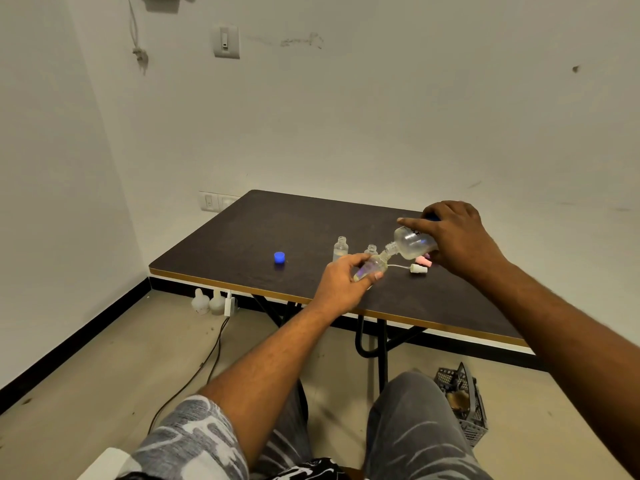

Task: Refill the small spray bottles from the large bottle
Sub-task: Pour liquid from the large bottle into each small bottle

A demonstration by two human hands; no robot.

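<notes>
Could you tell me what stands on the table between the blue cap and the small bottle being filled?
In the head view, the stretch from the blue cap toward the held small bottle is bare dark table; the upright uncapped bottle stands slightly behind that line.

Large clear plastic bottle [414, 241]: uncapped, tipped neck-down to left, mouth meeting mouth of small clear spray bottle [372, 266], which is tilted, open, held above dark table.
Two more small clear bottles [340, 248] [371, 250]: upright, open, on table just behind.
White spray-pump head with tube [417, 268]: lying on table.
Blue cap [279, 257]: on table, well left.
</notes>
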